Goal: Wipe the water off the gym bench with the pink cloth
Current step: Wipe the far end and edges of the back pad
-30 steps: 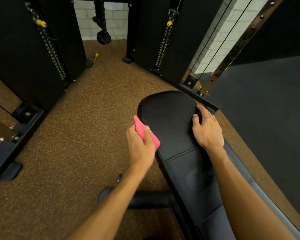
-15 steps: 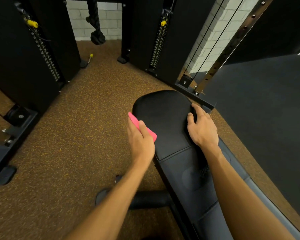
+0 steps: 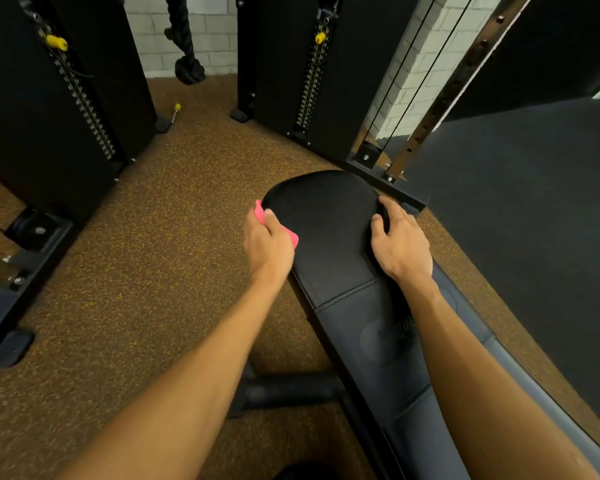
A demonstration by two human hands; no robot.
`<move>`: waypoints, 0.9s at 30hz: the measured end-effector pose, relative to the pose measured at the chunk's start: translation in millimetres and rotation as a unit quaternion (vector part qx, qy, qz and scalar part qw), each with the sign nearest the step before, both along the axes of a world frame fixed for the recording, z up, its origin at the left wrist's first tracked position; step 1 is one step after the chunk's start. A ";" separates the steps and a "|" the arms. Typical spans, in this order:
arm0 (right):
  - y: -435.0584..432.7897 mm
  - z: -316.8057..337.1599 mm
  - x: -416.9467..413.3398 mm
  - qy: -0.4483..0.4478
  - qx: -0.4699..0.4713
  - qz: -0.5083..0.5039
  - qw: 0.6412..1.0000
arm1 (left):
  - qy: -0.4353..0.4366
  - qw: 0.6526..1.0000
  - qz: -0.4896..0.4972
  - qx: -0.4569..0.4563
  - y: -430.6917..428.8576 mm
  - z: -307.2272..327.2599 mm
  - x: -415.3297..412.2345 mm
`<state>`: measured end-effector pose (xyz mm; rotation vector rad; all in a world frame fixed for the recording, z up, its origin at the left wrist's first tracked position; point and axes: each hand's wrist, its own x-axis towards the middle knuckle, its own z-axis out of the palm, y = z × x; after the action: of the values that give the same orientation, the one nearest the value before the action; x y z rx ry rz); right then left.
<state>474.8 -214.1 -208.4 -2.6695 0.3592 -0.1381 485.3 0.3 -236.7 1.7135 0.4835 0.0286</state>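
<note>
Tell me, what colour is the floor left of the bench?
The floor is brown with yellow speckles; the head view shows it.

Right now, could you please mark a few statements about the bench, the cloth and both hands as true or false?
1. The left hand holds the pink cloth against the left edge of the gym bench. True.
2. The right hand is lifted clear of the bench. False: it holds the right edge of the far pad.
3. A black rope hangs in front of the brick wall. True.
4. The floor to the left of the bench is white tile. False: it is brown with yellow specks.
</note>
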 end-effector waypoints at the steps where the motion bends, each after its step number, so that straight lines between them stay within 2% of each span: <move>1: 0.1 0.1 -0.4 -0.001 -0.001 -0.001 1.000 | 0.005 1.000 -0.004 0.001 4.9 -0.7 11.0; 6: 1.9 -2.3 -4.9 -0.008 -0.003 -0.003 1.000 | 0.010 0.991 -0.121 0.051 34.3 1.1 56.7; 14: 0.3 -4.8 -4.8 -0.019 -0.003 -0.005 1.000 | -0.041 0.950 -0.263 0.165 35.2 16.7 96.9; 17: -0.7 -3.4 -0.3 -0.023 -0.001 -0.003 1.000 | -0.124 0.901 -0.330 0.252 16.6 29.3 104.6; 19: -0.9 -3.0 0.7 -0.022 0.000 -0.002 1.000 | -0.199 0.844 -0.379 0.323 -3.5 27.6 97.1; 21: 0.2 -3.7 -0.1 -0.020 0.006 -0.007 1.000 | -0.232 0.799 -0.406 0.378 -21.1 21.4 79.1; 27: -0.8 -2.9 -2.8 -0.026 0.024 -0.006 0.999 | -0.273 0.756 -0.426 0.415 -29.3 10.7 32.0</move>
<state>472.0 -215.0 -211.3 -2.6114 0.3579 -0.1989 517.3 -29.0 -226.0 2.5150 -0.9238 0.0906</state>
